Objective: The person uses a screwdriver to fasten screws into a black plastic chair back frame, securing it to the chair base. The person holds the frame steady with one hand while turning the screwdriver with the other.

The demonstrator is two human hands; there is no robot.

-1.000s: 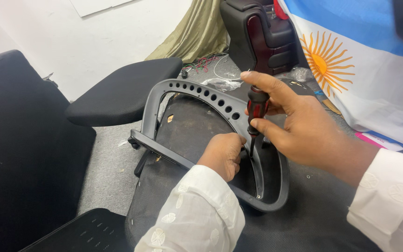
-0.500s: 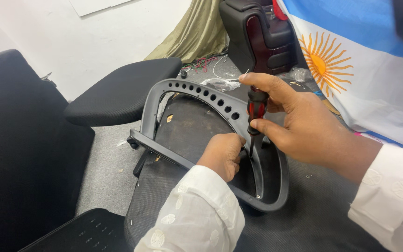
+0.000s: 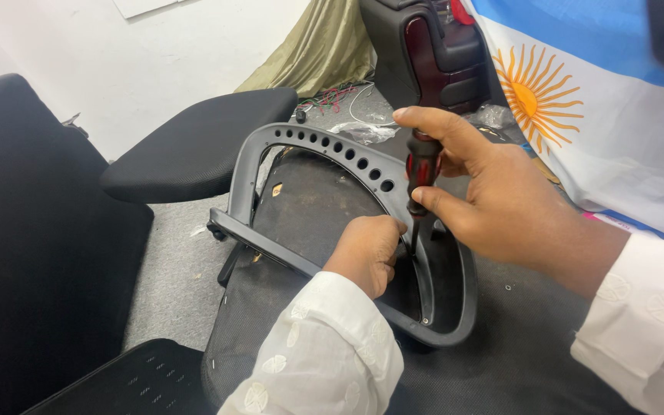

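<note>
Grey chair frame (image 3: 332, 150), frame centre: left hand (image 3: 366, 250) fisted on its rail, right hand (image 3: 501, 204) fingers clamp upright screwdriver (image 3: 422, 173); screw-driving step, tip must stay seated.

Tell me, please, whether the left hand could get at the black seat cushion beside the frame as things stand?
Probably yes: the left hand rests inside the grey frame, and the seat cushion lies just beyond it, nothing covering it.

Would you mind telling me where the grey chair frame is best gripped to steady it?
Probably on the straight crossbar of the grey chair frame, coming from the left: it is bare and slim enough to wrap, and lies clear of the screwdriver that the right hand holds upright at the frame's right side.
</note>
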